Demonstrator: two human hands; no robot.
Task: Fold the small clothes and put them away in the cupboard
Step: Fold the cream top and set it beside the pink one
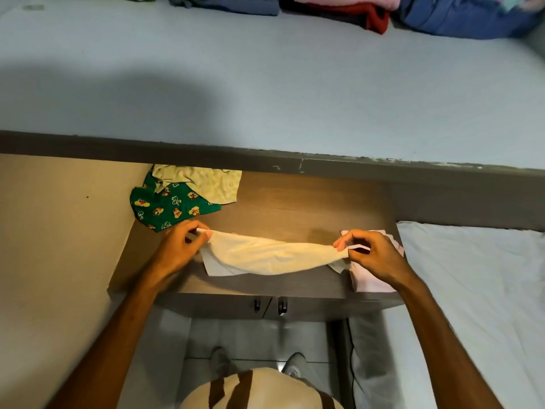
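Note:
A small pale yellow garment (265, 256) is stretched just above the wooden cupboard top (309, 208). My left hand (180, 246) pinches its left end and my right hand (368, 255) pinches its right end. Under it lies a white cloth (218, 268). A pink folded piece (368, 278) sits beneath my right hand at the top's right edge. A green cartoon-print garment (174, 205) and a light green patterned one (206, 181) lie crumpled at the back left. The cupboard doors with two handles (269, 305) are closed below.
A grey shelf edge (265, 157) overhangs the cupboard top. Stacked clothes in blue, red and pink (368, 10) rest far back on the upper surface. A bed with a white sheet (472, 290) stands at the right. A beige wall (59, 231) borders the left.

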